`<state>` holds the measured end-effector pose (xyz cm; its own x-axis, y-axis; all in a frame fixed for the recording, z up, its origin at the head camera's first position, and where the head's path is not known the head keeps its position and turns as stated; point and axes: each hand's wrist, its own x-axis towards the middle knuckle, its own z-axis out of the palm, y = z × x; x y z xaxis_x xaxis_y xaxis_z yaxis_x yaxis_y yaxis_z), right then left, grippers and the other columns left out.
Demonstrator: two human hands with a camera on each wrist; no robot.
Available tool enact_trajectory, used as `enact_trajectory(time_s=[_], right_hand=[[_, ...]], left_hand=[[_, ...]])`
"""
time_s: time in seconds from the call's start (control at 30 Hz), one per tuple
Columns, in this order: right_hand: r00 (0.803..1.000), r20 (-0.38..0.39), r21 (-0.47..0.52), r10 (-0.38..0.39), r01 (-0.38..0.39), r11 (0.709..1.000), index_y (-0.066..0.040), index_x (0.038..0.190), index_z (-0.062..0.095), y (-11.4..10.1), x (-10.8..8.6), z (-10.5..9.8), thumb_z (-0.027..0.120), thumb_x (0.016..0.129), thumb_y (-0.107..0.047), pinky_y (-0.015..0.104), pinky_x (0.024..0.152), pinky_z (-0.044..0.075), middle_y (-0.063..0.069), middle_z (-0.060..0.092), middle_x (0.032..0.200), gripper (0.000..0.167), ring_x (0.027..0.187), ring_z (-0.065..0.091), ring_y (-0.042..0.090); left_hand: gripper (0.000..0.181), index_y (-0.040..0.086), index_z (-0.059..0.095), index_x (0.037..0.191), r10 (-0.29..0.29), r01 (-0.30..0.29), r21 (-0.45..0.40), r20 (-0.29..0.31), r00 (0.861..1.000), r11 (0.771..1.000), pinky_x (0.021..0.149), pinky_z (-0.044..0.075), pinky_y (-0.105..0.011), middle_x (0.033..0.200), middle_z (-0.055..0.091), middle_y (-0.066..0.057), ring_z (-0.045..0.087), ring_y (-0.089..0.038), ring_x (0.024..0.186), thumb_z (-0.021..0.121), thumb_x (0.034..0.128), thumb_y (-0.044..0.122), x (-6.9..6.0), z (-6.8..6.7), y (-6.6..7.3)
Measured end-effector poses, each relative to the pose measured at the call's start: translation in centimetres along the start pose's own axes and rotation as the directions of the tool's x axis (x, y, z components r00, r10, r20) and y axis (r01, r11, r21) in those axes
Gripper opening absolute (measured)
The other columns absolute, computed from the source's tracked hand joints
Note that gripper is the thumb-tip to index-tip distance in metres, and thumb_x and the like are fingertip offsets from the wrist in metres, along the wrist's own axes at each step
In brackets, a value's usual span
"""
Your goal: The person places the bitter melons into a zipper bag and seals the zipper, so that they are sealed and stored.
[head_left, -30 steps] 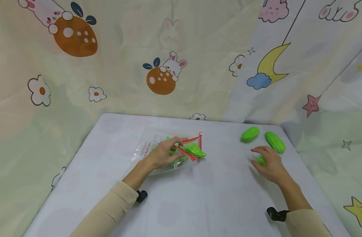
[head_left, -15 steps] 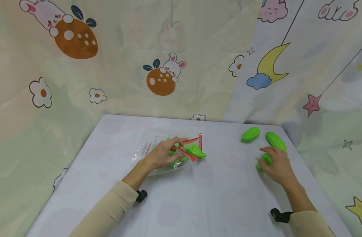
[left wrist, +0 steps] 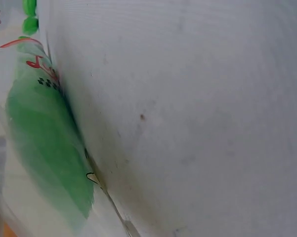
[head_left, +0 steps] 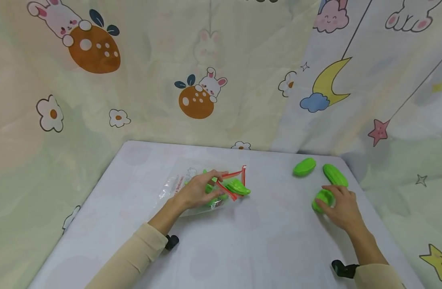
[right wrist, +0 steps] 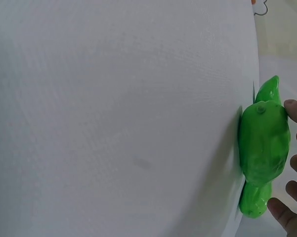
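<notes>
A clear zip bag with a red seal strip lies on the table, several green toy vegetables showing inside. One, smooth with a pointed end, pokes out of its mouth. My left hand holds the bag near this opening, thumb below and fingers above. On the right, my right hand is beside a plump green toy vegetable, fingers spread loosely around its near side. The right wrist view shows the thumb by that plump vegetable and the other fingers apart from it. Whether the thumb touches it I cannot tell.
Beyond the right hand lie two more green toy vegetables, an oval one and a long ridged one. A white cloth covers the table. A printed curtain hangs behind its far edge.
My right hand has drawn to the right and a little towards me, uncovering more of the plump green vegetable, which stays on the table. The left hand and the bag have barely moved.
</notes>
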<state>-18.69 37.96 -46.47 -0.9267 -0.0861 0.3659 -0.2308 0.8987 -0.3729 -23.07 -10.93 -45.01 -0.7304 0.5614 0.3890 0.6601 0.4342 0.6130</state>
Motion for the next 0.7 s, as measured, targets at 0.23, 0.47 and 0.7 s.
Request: enact_trajectory(time_s=[0.23,0.47,0.7], right_hand=[[1.000,0.013,0.041,-0.015,0.015,0.999,0.003,0.127,0.059,0.46,-0.29,0.49,0.076,0.086,-0.016,0.064,0.085,0.033,0.033,0.048,0.127,0.049,0.112,0.042,0.056],[0.992,0.081,0.007,0.100,-0.101,0.995,0.002,0.128,0.060,-0.19,-0.59,0.46,0.071,0.092,-0.024,0.069,0.084,0.044,0.029,0.044,0.132,0.047,0.112,0.053,0.056],[0.993,0.066,-0.009,0.102,-0.101,0.995,0.001,0.127,0.060,-0.32,-0.56,0.49,0.075,0.092,-0.027,0.070,0.081,0.045,0.029,0.046,0.131,0.048,0.110,0.054,0.057]], left_hand=[[0.037,0.011,0.058,0.122,0.027,-0.027,0.009,-0.012,1.000,1.000,0.085,0.058,-0.040,0.131,0.068,-0.003,0.071,-0.018,0.099,0.078,0.0929,0.024,0.11,-0.02,-0.08],[0.039,0.011,0.058,0.122,0.044,-0.044,0.019,-0.019,0.999,0.999,0.087,0.058,-0.040,0.133,0.067,-0.004,0.069,-0.017,0.101,0.080,0.0916,0.024,0.15,-0.04,-0.09],[0.042,0.008,0.059,0.123,0.094,-0.094,0.013,-0.027,0.995,0.995,0.092,0.056,-0.033,0.122,0.066,-0.005,0.065,-0.014,0.102,0.081,0.0901,0.022,0.46,-0.10,-0.24]])
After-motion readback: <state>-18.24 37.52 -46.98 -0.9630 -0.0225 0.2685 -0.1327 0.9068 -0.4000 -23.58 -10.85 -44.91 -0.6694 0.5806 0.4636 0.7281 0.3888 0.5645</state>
